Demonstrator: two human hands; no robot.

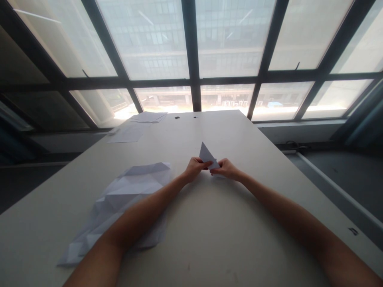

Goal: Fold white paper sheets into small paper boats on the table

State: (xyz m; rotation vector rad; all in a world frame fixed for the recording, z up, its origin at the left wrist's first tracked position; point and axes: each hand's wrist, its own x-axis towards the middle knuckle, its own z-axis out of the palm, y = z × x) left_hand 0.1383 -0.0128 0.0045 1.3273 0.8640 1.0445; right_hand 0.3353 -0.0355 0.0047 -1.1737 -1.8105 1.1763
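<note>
A small piece of folded white paper [206,154] is held up a little above the table, with a pointed tip standing upward. My left hand [195,167] pinches it from the left, the thumb lying across its front. On the right, my right hand [226,169] grips its lower right corner between thumb and fingers. The fingers partly hide the lower part of the paper. Under and beside my left forearm lies a large creased sheet of white paper [131,185], its folds raised in ridges.
The white table [191,247] stretches away toward large dark-framed windows [194,81]. Flat white sheets [127,132] lie near its far left edge, with more paper [149,116] behind them. Two small dark spots show at the far end. A pale rail [338,187] runs beyond the right edge.
</note>
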